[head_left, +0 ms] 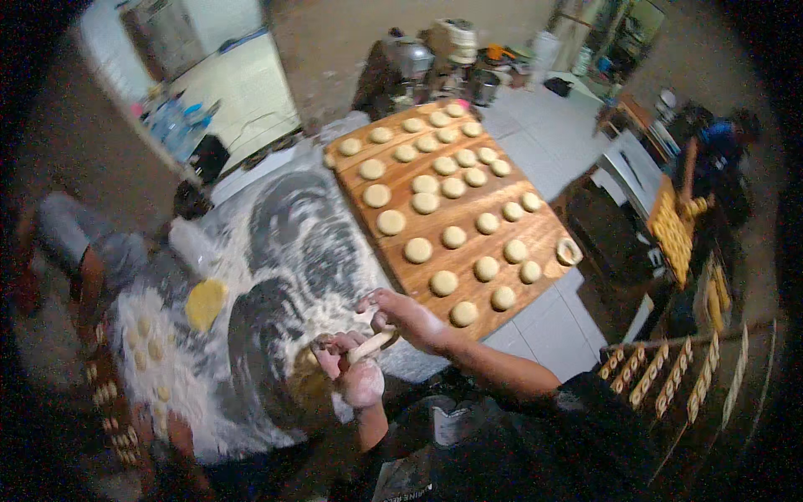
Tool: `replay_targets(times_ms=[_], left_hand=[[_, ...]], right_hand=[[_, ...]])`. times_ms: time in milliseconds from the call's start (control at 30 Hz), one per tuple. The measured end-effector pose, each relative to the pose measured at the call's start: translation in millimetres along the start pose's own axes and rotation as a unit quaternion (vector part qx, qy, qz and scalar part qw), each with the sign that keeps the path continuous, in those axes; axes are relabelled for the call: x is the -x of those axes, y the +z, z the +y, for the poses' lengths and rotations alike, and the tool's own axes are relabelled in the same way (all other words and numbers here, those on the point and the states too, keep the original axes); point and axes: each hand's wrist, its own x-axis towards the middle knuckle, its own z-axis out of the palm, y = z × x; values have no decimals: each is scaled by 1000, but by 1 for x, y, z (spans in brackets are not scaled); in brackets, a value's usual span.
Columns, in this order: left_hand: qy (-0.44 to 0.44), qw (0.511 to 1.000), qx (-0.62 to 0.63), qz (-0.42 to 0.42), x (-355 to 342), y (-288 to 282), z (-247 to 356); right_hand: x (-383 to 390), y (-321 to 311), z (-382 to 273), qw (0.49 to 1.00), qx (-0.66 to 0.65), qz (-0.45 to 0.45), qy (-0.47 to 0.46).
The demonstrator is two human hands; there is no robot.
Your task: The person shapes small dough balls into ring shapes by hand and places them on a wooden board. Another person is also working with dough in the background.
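Observation:
My left hand (351, 372), dusted with flour, is closed round a pale piece of dough (372, 341) above the floured dark worktop (259, 335). My right hand (406, 318) grips the other end of that piece, index finger raised and the other fingers bent. Just beyond my hands, a wooden board (393, 268) carries several rows of round dough discs (442, 283), with one ring-shaped piece (570, 251) at its right corner. A yellow round item (207, 303) lies at left on the worktop, near scattered small dough pieces (142, 343) and a translucent bag (192, 247).
Other people are at the left: a grey-clad person (75, 234) and another's hands (176, 431). A co-worker (715, 163) at the right handles a golden tray (669, 226). Racked dough rings (665, 372) stand lower right; metal pots (410, 58) stand behind the board.

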Motion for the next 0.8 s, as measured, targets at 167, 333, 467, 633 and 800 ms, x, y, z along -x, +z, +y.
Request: replay_targets(times_ms=[167, 333, 467, 633, 800], left_hand=[[89, 874, -475, -45, 5, 35, -40], [94, 848, -519, -45, 2, 62, -92], [228, 792, -550, -134, 8, 100, -145], [148, 809, -540, -180, 15, 170, -202], [76, 778, -595, -190, 21, 208, -257]], right_hand=[[21, -25, -22, 988, 108, -67, -93], [45, -80, -39, 973, 200, -58, -102], [71, -139, -51, 955, 274, 25, -114], [100, -219, -61, 976, 115, 113, -144], [118, -284, -69, 957, -194, -25, -216]])
